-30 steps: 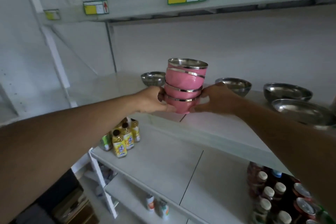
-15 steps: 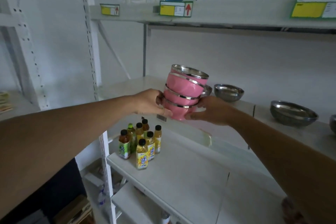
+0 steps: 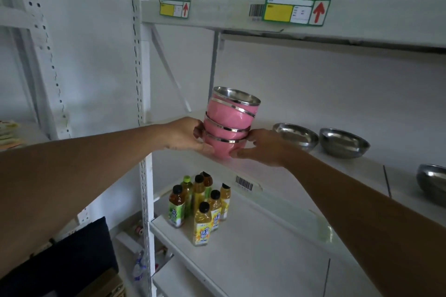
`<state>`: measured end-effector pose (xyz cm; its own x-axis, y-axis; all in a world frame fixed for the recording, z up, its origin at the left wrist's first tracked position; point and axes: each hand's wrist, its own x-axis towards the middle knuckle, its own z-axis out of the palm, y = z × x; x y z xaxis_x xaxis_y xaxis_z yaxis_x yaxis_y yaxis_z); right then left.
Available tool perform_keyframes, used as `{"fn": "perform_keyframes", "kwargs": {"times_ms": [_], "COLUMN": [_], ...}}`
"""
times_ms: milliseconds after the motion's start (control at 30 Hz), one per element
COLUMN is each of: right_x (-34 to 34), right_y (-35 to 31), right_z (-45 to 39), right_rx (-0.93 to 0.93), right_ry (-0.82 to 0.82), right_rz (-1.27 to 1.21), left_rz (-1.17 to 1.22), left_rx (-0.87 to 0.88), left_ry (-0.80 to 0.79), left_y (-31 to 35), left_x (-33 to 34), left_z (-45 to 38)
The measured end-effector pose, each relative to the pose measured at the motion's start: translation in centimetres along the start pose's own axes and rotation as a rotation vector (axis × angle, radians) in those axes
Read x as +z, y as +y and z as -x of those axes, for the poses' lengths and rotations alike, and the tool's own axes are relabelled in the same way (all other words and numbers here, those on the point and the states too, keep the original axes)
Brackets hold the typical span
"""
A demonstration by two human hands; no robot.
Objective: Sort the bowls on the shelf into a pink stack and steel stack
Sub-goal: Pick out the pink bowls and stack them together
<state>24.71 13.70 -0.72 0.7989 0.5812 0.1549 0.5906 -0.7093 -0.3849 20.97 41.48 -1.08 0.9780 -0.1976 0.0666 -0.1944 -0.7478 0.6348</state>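
A stack of pink bowls (image 3: 229, 125) with steel rims is held between both hands at the left end of the white shelf (image 3: 342, 171); its top bowls lean to the right. My left hand (image 3: 185, 136) grips the bottom bowl from the left, and my right hand (image 3: 259, 146) grips it from the right. The stack's base is at or just above the shelf surface; I cannot tell if it touches. Three loose steel bowls sit on the same shelf to the right: one (image 3: 298, 136), a second (image 3: 344, 143), and a third (image 3: 433, 182) cut off by the frame edge.
Several drink bottles (image 3: 201, 207) stand on the lower shelf (image 3: 253, 248) under the stack. A white perforated upright (image 3: 140, 79) rises left of the bowls. The upper shelf (image 3: 289, 14) carries yellow price labels and boxes.
The pink stack, held in both hands, has travelled left along the shelf, away from the steel bowls, and now sits lower near the shelf's left end. My view has swung left.
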Motion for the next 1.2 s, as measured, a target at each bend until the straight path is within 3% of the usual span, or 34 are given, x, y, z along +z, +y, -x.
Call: {"fn": "perform_keyframes", "kwargs": {"times_ms": [300, 567, 733, 1033, 1200], "right_x": [1.9, 2.5, 1.4, 0.8, 0.4], "right_y": [2.7, 3.3, 2.3, -1.5, -2.3], "right_z": [-6.0, -6.4, -4.3, 2.3, 7.7], "right_rx": [0.019, 0.1, 0.131, 0.166, 0.242], "right_ry": [0.01, 0.04, 0.042, 0.099, 0.123], "right_rz": [-0.041, 0.007, 0.169, 0.367, 0.353], "left_rz": [-0.002, -0.059, -0.286, -0.505, -0.497], "left_rx": [0.006, -0.003, -0.137, -0.074, 0.037], "left_ry": [-0.004, -0.017, 0.019, 0.106, 0.171], "left_y": [-2.3, -3.3, -3.2, 0.2, 2.7], "left_x": [-0.9, -0.9, -0.9, 0.3, 2.9], "left_z": [-3.6, -4.7, -2.9, 3.5, 5.5]}}
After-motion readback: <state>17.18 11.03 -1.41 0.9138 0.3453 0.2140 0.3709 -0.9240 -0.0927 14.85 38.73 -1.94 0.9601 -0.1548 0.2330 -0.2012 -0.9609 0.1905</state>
